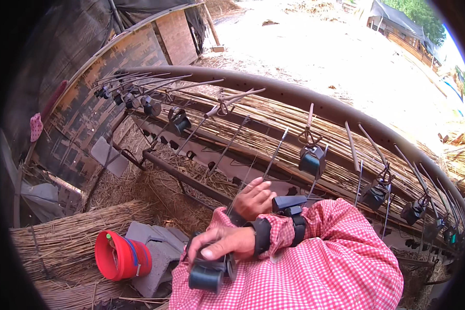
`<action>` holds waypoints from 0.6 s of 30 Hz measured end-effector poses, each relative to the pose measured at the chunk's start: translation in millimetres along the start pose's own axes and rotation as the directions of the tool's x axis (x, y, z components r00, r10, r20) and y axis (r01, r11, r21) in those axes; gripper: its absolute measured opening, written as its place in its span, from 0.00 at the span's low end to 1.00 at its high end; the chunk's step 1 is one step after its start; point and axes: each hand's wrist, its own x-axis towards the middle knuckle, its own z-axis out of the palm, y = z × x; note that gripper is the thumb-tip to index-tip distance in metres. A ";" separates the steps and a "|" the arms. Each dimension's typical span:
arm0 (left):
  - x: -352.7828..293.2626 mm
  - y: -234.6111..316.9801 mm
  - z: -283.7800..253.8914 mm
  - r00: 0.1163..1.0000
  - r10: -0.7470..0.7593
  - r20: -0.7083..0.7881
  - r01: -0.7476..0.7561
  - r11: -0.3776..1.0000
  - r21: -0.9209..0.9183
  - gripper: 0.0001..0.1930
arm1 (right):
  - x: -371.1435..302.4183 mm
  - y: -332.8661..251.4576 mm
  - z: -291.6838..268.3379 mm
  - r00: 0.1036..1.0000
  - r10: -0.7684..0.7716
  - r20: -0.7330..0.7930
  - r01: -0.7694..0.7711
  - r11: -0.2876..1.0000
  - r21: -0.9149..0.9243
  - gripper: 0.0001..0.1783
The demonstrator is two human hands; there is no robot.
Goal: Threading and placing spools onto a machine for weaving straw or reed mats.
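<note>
The long brown rail (294,92) serves as reference. The right hand (228,242), on the near side of the rail and well apart from it, has its grip closed on a spool of dark thread (205,279), held in front of the checked garment. The left hand (252,200) lies between the right hand and the rail, fingers partly extended; whether its grip holds anything cannot be told. A layer of reeds (274,120) runs along the near side of the rail. Hanging spools (311,161) are spaced along that same side. Toward the rail's left end, on the near side and well apart from it, a red bucket (113,256) stands beside grey blocks (160,258) and bundled reeds (72,232).
</note>
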 end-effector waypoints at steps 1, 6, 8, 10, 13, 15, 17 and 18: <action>20.5 -2.9 3.8 0.998 0.044 -0.048 -0.041 0.997 0.061 0.13 | -8.2 1.3 -3.3 0.999 -0.002 0.041 0.005 0.996 -0.091 0.26; 10.9 -90.9 -2.2 0.641 -0.604 0.474 0.469 0.796 0.382 0.17 | -74.4 -49.2 -68.6 0.884 -0.223 -0.410 0.213 0.975 -0.069 0.32; 12.3 -82.2 3.2 0.607 -0.251 0.754 0.744 0.511 -0.429 0.14 | -104.1 -84.1 -115.6 0.592 -0.300 -0.748 0.469 0.883 0.018 0.30; 0.6 -93.2 44.6 0.750 -0.125 0.650 0.608 -0.256 -0.751 0.14 | -110.9 -106.1 -164.5 0.505 -0.342 -0.793 0.641 0.764 0.078 0.28; 22.5 -114.1 84.1 0.724 -0.583 0.368 -0.251 -0.721 -0.646 0.20 | -110.2 -115.6 -214.9 0.311 -0.462 -0.831 0.787 0.615 -0.048 0.25; 31.3 -141.6 112.3 0.762 -0.606 0.228 -0.541 -0.789 -0.291 0.20 | -100.5 -122.0 -226.9 0.103 -0.475 -0.874 0.919 0.381 -0.099 0.21; 32.8 -163.5 130.8 0.643 -0.637 0.425 -0.252 -0.701 -0.668 0.29 | -101.8 -128.2 -240.3 -0.137 -0.375 -0.917 0.949 0.216 -0.230 0.18; 42.6 -161.6 137.4 0.540 -0.679 0.498 0.099 -0.536 -0.838 0.35 | -115.9 -131.4 -255.7 -0.086 -0.414 -0.906 0.971 0.169 -0.169 0.16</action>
